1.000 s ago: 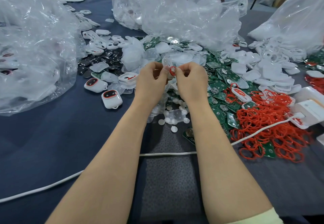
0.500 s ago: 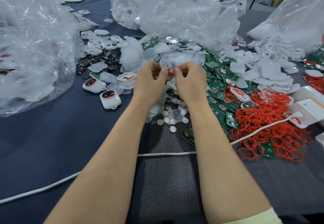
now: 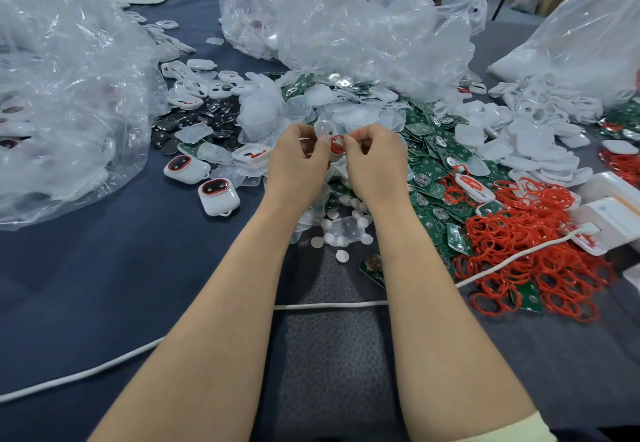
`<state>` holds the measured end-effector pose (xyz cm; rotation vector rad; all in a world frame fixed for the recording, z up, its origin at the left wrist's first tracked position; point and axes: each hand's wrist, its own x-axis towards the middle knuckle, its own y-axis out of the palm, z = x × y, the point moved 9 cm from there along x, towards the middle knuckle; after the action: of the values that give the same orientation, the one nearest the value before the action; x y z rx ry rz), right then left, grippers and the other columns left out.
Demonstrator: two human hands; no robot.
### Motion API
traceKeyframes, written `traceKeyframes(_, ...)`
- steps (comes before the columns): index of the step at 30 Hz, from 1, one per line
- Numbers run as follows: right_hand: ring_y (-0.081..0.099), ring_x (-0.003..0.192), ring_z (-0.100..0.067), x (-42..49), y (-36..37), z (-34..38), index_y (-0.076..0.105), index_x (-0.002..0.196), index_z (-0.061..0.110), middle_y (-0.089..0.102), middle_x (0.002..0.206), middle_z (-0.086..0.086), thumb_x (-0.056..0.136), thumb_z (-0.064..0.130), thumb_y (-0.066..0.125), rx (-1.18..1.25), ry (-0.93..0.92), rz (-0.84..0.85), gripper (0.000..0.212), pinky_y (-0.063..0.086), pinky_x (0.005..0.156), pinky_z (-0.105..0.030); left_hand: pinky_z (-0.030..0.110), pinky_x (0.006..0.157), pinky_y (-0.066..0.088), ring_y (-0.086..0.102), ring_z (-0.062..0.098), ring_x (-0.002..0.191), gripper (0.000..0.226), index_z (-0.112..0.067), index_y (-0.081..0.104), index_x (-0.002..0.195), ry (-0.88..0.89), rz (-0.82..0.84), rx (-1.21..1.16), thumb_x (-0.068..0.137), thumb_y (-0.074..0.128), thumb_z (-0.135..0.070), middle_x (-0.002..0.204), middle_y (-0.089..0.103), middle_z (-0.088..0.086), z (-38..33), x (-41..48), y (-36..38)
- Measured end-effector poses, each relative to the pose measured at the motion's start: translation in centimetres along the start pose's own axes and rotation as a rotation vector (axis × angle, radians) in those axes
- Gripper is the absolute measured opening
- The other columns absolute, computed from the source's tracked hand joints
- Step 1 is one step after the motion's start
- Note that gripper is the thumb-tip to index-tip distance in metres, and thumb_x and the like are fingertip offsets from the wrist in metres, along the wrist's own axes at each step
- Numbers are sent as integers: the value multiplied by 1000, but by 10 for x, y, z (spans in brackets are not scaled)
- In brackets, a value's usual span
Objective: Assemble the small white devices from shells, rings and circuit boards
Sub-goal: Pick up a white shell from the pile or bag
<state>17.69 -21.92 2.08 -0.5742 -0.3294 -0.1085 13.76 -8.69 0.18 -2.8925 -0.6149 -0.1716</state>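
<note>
Dark cloth covered the desk (image 3: 104, 268), and above it my left grip (image 3: 298, 161), fingers curled, pinched a white shell (image 3: 323, 129) while my right grip (image 3: 375, 164), close beside, pinched a red ring (image 3: 336, 144) into it; next, I judged, came pressing it home evenly.

2 bare forearms reach from the near edge toward the far middle, converging. The left hand (image 3: 299, 159) and right hand (image 3: 376, 161) meet backs up, fingers curled, fingertips almost touching. The left pinches a small white shell (image 3: 323, 129), the right a red ring (image 3: 336, 144).
</note>
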Motion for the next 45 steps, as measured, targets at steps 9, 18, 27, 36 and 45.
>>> traceKeyframes(9, 56, 80, -13, -1, 1, 0, 64, 94, 6, 62, 85, -2, 94, 13, 54, -19, 1, 7, 12, 37, 65, -16, 16, 68, 54, 66, -2, 73, 12, -10, 54, 106, 13, -8, -42, 97, 56, -17, 84, 66, -6, 2, 1, -1)
traceKeyframes(18, 60, 88, -19, -3, 0, 3, 64, 97, 5, 66, 92, -7, 94, 13, 53, -48, 0, 9, 13, 47, 79, -30, 35, 84, 57, 69, 18, 92, 15, -9, 55, 109, 4, 27, -18, 96, 55, -17, 98, 71, 8, 2, -1, 1)
traceKeyframes(27, 59, 91, -21, -5, 2, 6, 64, 99, 4, 66, 94, -8, 94, 13, 52, -76, -10, 17, 15, 47, 81, -31, 44, 89, 54, 69, 21, 93, 25, -10, 55, 111, 22, 44, 40, 91, 65, -21, 102, 70, 9, 2, 0, 2)
traceKeyframes(36, 57, 80, -14, -4, 6, -1, 65, 93, 6, 64, 84, -2, 92, 15, 57, 7, 32, 28, 11, 45, 71, -24, 32, 84, 57, 72, 14, 86, 13, -19, 50, 97, 49, 38, -16, 94, 58, -10, 99, 72, 9, 5, 2, 1)
traceKeyframes(45, 54, 55, -7, -16, 26, -26, 63, 87, 5, 62, 69, -3, 92, 3, 57, 979, 575, 383, 7, 49, 50, -14, 23, 78, 56, 72, 15, 86, 15, -11, 56, 109, 0, 188, -326, 95, 57, -6, 90, 74, 2, 4, 3, 4)
